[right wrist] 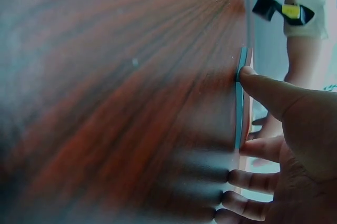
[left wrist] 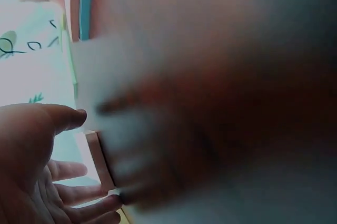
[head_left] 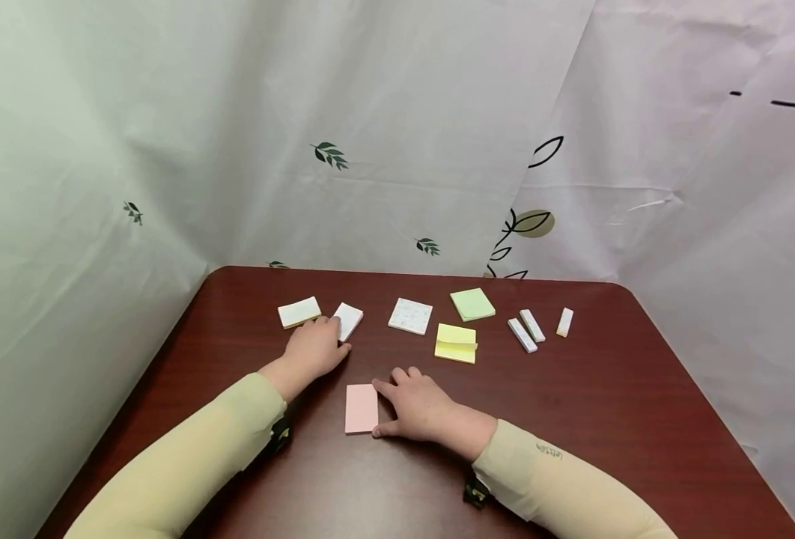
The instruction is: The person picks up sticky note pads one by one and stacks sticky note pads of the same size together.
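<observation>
A pink sticky-note pad (head_left: 361, 409) lies on the table near its middle. My right hand (head_left: 419, 408) holds it at the right side, thumb at the lower corner and index finger at the upper corner. In the right wrist view, the thumb presses on the pad's blue-striped edge (right wrist: 240, 113). My left hand (head_left: 311, 348) is at a small white pad (head_left: 351, 320), fingers beside it and thumb near its lower end. The left wrist view shows a gap between thumb and pad (left wrist: 100, 161). Another white pad (head_left: 299, 311) lies just beyond the left fingers.
Behind the hands lie a patterned white pad (head_left: 410, 316), a green pad (head_left: 472, 304) and a yellow pad (head_left: 456, 344) with a lifted sheet. Three narrow white strips (head_left: 532, 326) lie farther right. A white curtain (head_left: 397, 187) hangs along the table's far edge.
</observation>
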`<state>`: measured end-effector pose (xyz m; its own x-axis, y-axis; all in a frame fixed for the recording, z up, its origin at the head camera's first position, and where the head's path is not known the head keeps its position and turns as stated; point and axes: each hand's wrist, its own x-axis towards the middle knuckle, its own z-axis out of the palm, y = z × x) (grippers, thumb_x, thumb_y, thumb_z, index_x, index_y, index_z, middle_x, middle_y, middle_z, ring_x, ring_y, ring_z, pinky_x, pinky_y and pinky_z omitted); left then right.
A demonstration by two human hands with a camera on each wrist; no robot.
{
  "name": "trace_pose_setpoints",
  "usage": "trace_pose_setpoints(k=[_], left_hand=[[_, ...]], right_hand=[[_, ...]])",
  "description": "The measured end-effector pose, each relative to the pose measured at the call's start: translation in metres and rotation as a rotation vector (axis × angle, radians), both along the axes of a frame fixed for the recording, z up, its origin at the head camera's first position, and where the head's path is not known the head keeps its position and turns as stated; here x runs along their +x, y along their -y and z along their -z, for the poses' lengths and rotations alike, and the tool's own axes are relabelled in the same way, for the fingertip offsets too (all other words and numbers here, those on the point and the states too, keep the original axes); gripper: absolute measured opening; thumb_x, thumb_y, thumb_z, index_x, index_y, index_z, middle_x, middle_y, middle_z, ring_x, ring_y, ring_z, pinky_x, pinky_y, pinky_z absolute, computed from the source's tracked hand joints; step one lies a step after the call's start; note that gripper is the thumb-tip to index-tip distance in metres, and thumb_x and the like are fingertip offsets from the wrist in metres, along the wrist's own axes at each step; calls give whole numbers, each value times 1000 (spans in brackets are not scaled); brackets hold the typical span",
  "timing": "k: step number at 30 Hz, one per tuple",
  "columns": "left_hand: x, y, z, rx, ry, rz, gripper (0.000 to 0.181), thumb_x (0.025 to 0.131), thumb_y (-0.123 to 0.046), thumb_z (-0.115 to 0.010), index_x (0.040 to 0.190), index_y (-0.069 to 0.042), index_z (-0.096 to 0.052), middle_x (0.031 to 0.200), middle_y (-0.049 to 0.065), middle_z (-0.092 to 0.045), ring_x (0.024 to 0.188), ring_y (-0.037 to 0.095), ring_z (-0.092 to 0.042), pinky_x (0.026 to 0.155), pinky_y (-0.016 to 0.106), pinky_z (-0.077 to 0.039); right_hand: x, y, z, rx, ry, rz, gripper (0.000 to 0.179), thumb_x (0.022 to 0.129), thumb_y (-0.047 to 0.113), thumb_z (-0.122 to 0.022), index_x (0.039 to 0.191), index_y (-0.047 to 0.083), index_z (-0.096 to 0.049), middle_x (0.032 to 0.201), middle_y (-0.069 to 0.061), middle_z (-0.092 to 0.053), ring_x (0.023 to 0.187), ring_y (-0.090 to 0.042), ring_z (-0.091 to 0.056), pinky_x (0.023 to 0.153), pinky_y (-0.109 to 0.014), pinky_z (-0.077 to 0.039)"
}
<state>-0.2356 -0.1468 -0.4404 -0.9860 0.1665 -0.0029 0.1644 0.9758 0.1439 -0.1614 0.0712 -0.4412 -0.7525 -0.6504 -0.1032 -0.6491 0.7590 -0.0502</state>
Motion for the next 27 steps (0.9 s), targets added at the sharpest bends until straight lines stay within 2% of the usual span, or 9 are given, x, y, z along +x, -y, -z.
trace_pose_setpoints(k=[3, 7, 11, 14, 20, 23, 27], left_hand=[[-12, -5, 3, -23, 9, -20, 54, 93, -36, -67, 126, 5, -56, 113, 22, -62, 103, 41, -60, 86, 53, -49], [-24, -11, 3, -28, 31, -35, 61, 95, -37, -64, 136, 6, -49, 123, 25, -58, 111, 43, -56, 90, 53, -49], [-33, -15, 3, -7, 68, -32, 67, 97, -34, -60, 148, 3, -38, 137, 27, -49, 124, 46, -47, 97, 54, -44], [-36, -16, 3, 3, 86, -17, 66, 97, -30, -58, 152, -2, -34, 141, 28, -45, 126, 47, -45, 97, 54, -44], [-30, -13, 0, -47, 141, 13, 59, 96, -32, -60, 149, -11, -45, 140, 26, -44, 116, 46, -50, 91, 52, -47], [-22, -10, -5, -46, 179, 3, 59, 94, -33, -64, 146, -9, -48, 137, 27, -45, 110, 43, -54, 88, 51, -48], [-11, -4, -9, -28, 197, -28, 60, 91, -33, -68, 140, -4, -51, 133, 27, -46, 99, 38, -58, 80, 49, -51]], right_hand=[[0, 1, 0, -1, 4, 0, 78, 81, 64, -70, 143, 19, -55, 115, -6, -55, 96, -22, -49, 84, -35, -47], [0, 1, 0, 5, 7, 5, 78, 81, 65, -69, 143, 19, -54, 116, -6, -55, 96, -22, -49, 84, -35, -47], [-1, 1, 0, 9, 9, 5, 78, 82, 65, -69, 144, 19, -54, 116, -6, -55, 96, -22, -49, 84, -35, -47], [-1, 1, 1, 4, 6, 2, 78, 81, 65, -69, 143, 19, -54, 115, -6, -55, 95, -22, -49, 83, -35, -47], [1, 1, 1, 0, 5, 0, 78, 81, 64, -69, 143, 19, -55, 115, -6, -55, 95, -22, -49, 84, -34, -47], [1, 1, 1, -2, 12, 1, 79, 81, 64, -70, 143, 19, -54, 114, -6, -55, 95, -22, -49, 85, -34, -47], [1, 1, 0, -8, 15, 4, 79, 81, 64, -70, 143, 19, -54, 115, -6, -55, 96, -22, -49, 86, -34, -47]])
